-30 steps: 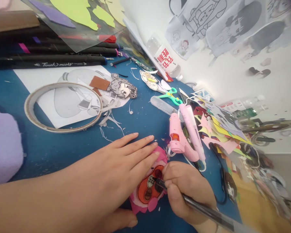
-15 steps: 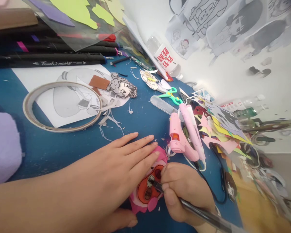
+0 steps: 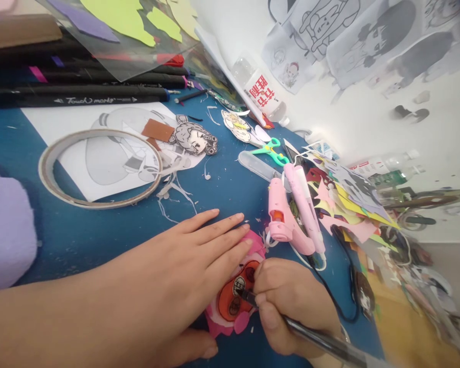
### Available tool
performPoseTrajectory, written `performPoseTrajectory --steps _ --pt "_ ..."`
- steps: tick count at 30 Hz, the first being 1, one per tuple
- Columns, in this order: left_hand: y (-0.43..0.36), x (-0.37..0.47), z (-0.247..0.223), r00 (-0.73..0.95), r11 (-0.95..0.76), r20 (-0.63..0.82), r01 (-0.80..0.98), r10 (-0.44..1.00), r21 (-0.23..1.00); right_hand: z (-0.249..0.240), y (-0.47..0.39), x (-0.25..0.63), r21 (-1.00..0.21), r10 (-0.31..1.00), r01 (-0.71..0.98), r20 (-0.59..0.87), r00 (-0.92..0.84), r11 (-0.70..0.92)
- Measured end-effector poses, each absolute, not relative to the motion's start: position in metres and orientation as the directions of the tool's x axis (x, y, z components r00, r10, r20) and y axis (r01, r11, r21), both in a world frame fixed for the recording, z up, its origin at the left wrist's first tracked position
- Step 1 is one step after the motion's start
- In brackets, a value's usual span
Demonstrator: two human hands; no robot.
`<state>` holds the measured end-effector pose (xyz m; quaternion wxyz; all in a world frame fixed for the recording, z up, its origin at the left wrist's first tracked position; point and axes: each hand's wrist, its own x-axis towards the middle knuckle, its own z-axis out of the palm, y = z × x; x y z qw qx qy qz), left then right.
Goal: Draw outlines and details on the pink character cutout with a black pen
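Left hand (image 3: 184,266): flat, fingers spread — pressing down the pink cutout (image 3: 233,301).
Right hand (image 3: 291,306): closed around a pen (image 3: 310,335) — tip on cutout's orange part.

Left hand (image 3: 184,268) flat, fingers spread, pressing pink-and-orange cutout (image 3: 233,301) onto blue surface (image 3: 99,230). Right hand (image 3: 291,304) grips black pen (image 3: 318,340), tip touching cutout's orange part. Pink glue gun (image 3: 281,217) just beyond hands. Tape ring (image 3: 99,168) on grey printed sheet (image 3: 111,153), upper left. Green scissors (image 3: 270,151) farther back.
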<state>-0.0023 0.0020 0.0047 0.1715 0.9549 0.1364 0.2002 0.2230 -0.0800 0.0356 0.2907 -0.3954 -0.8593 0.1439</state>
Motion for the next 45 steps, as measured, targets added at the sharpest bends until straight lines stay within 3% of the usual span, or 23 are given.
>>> performPoseTrajectory --steps 13,17,21,28,33,38,45 --pt "0.003 -0.001 0.000 0.877 -0.891 0.359 0.150 0.321 0.429 0.033 -0.081 0.224 -0.522 0.772 0.573 0.366 -0.519 0.632" --pt "0.003 -0.002 0.003 0.891 -0.898 0.312 0.193 0.329 0.395 0.032 -0.083 0.224 -0.531 0.769 0.560 0.377 -0.515 0.636" --pt "0.003 -0.003 0.006 0.888 -0.905 0.316 0.207 0.334 0.373 0.037 -0.080 0.221 -0.505 0.784 0.600 0.416 -0.461 0.621" --pt "0.003 -0.002 0.005 0.885 -0.899 0.330 0.185 0.328 0.397 0.052 -0.066 0.215 -0.370 0.721 0.620 0.404 -0.563 0.692" --pt "0.003 -0.002 0.007 0.892 -0.904 0.315 0.194 0.324 0.382 0.047 -0.071 0.215 -0.412 0.770 0.655 0.412 -0.486 0.634" --pt "0.004 -0.002 0.006 0.886 -0.899 0.332 0.179 0.324 0.399 0.051 -0.067 0.214 -0.357 0.734 0.645 0.412 -0.540 0.675" --pt "0.003 -0.002 0.008 0.885 -0.909 0.325 0.210 0.333 0.359 0.051 -0.067 0.215 -0.383 0.737 0.632 0.412 -0.535 0.673"
